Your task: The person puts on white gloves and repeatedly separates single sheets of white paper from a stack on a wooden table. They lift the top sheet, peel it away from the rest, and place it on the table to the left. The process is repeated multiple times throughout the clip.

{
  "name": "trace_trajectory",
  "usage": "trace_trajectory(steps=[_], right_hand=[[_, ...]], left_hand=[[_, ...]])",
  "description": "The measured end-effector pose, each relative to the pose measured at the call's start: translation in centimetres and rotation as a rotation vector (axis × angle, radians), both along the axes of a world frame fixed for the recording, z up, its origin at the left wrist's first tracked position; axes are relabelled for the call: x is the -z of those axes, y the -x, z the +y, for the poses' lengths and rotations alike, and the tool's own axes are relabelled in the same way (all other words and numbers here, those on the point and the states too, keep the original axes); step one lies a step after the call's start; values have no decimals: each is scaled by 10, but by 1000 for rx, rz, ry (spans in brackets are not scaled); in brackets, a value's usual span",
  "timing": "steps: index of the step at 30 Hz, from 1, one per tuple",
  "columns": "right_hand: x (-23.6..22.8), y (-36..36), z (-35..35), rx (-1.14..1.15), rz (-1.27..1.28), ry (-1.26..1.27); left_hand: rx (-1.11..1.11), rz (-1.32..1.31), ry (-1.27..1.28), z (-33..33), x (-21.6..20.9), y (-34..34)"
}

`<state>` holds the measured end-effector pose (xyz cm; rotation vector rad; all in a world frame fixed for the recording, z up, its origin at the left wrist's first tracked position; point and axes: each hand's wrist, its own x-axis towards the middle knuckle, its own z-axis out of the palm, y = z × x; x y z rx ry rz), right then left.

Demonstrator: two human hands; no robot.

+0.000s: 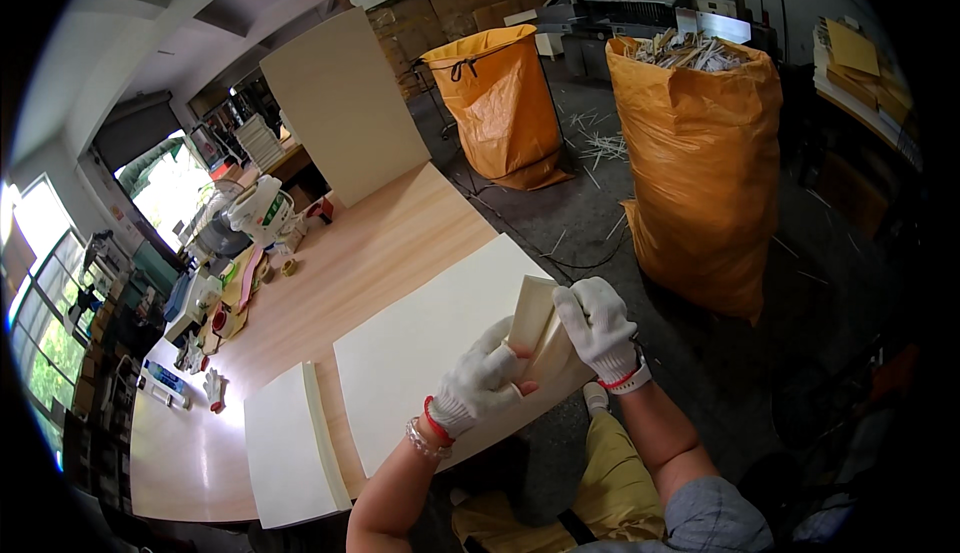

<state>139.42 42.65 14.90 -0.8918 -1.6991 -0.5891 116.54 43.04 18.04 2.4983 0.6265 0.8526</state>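
Both my hands wear white knit gloves with red cuffs, and bare fingertips show on the left one. Between them is cream paper (533,308), bent up with a fold of several layers, at the right end of a large white paper stack (430,343). Whether it is a separate piece or the stack's lifted corner, I cannot tell. My left hand (482,378) is closed on its left side, thumb and finger against the layers. On the upper right edge, my right hand (597,328) pinches the paper, fingers curled.
A smaller white paper stack (285,443) lies left on the wooden table (370,243). Farther off are a glove (213,390), a bottle (165,375), tape rolls, a white bucket (262,208) and an upright board (345,103). Orange bags (700,173) and paper scraps stand beyond the table's right edge.
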Motion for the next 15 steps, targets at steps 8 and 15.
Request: trace_trajectory(steps=[8,15], right_hand=[[11,-7,8,-87,-25,0],[11,-2,9,-56,19,-33]], left_hand=[[-58,-43,102,-3,1,1],[-29,91,24,2,2,4]])
